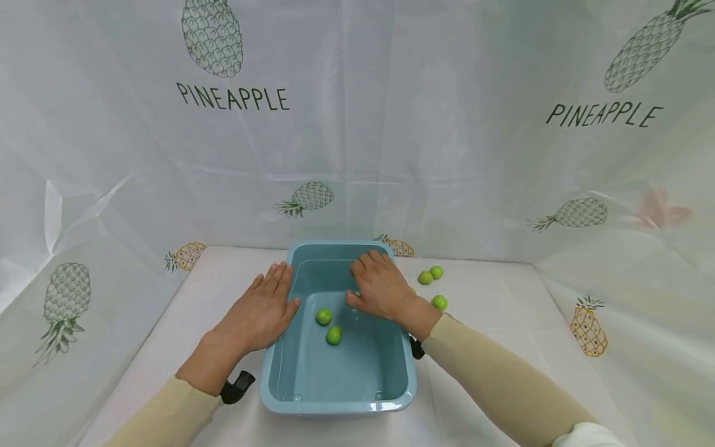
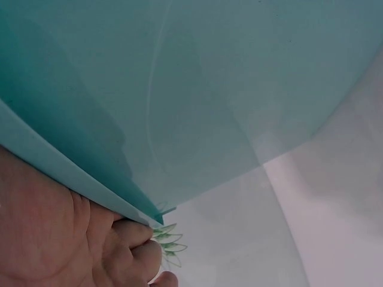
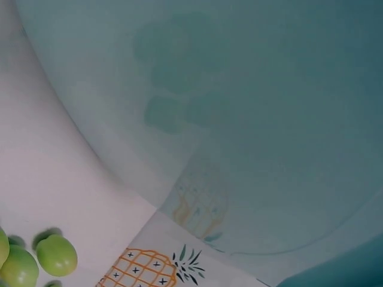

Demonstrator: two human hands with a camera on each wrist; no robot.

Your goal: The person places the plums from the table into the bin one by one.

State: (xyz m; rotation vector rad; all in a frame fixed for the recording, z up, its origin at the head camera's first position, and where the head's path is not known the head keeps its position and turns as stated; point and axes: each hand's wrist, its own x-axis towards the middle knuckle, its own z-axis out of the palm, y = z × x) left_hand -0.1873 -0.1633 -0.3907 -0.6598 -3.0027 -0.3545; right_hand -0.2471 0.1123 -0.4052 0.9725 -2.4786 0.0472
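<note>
A blue-green plastic basin (image 1: 337, 406) stands on the white-covered table. Two small green limes (image 1: 323, 317) lie on its floor, left of the middle. My left hand (image 1: 262, 310) rests on the basin's left rim with its fingers straight; the left wrist view shows the palm (image 2: 48, 233) against that rim. Over the right side of the basin reaches my right hand (image 1: 382, 285), its fingers bent downward and the thumb apart from them. A hint of green shows by its fingertips, but whether it holds a lime is hidden. The right wrist view does not show this hand.
Outside the basin, several green limes (image 1: 439, 303) lie on the table at the right, one partly hidden behind the right hand. Limes (image 3: 57, 255) also show in the right wrist view. A pineapple-printed sheet (image 1: 447, 136) hangs behind and beside the table.
</note>
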